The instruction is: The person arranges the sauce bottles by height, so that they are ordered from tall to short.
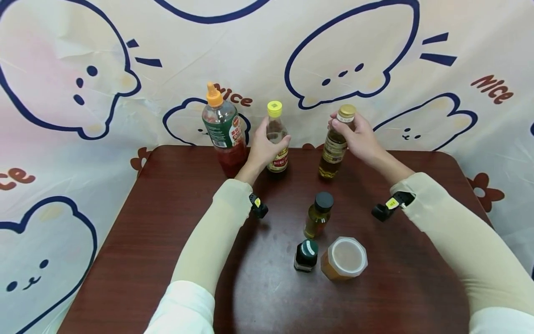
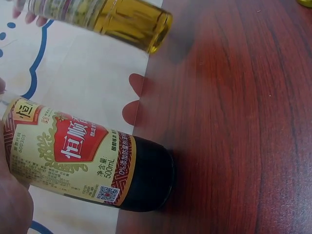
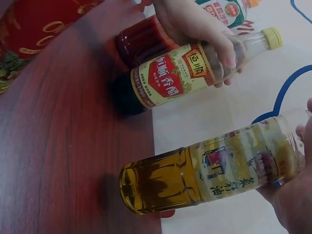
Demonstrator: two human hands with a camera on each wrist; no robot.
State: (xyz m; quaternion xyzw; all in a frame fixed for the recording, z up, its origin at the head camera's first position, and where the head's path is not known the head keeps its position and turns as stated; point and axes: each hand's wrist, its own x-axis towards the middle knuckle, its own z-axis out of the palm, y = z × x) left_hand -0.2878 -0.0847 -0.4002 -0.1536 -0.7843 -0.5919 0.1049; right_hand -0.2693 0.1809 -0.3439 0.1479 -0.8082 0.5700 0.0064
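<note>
1. Left hand (image 1: 263, 149) grips the vinegar bottle (image 1: 279, 163); right hand (image 1: 362, 135) grips the oil bottle (image 1: 333, 150) near its neck.
2. Both bottles are roughly upright at the table's (image 1: 162, 208) far side, oil bottle rightward, a gap between.
3. A sauce bottle (image 1: 225, 134) stands left of the vinegar bottle.

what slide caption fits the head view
Left hand grips a tall clear yellow-capped bottle; right hand holds a tall clear gold-capped bottle.

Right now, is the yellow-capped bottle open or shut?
Shut: the yellow cap sits on top of the bottle, which the left hand grips.
</note>
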